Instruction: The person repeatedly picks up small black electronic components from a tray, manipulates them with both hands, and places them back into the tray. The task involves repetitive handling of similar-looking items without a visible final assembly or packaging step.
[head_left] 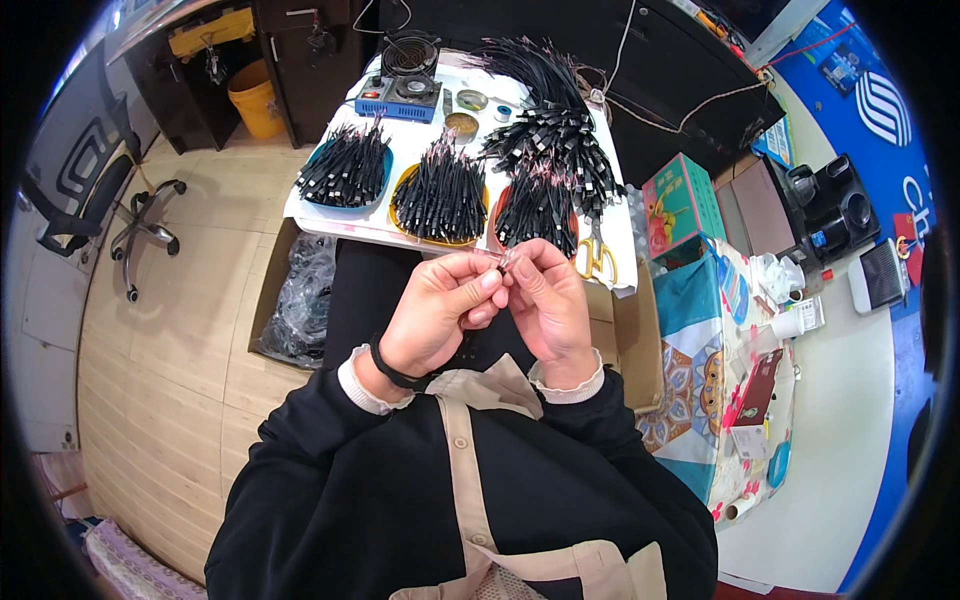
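Black, thin and short, the cable piece [505, 262] sits pinched between the fingertips of the left hand [437, 315] and the right hand [548, 303], just this side of the white table [335, 222] and over the person's lap. Both hands are closed on it. It looks very light, limp along its length and stiff only at the small end, so it is best held by that end. Beyond the hands on the table lie the blue tray [345, 170], the orange tray [440, 195] and yellow-handled scissors [596, 256]
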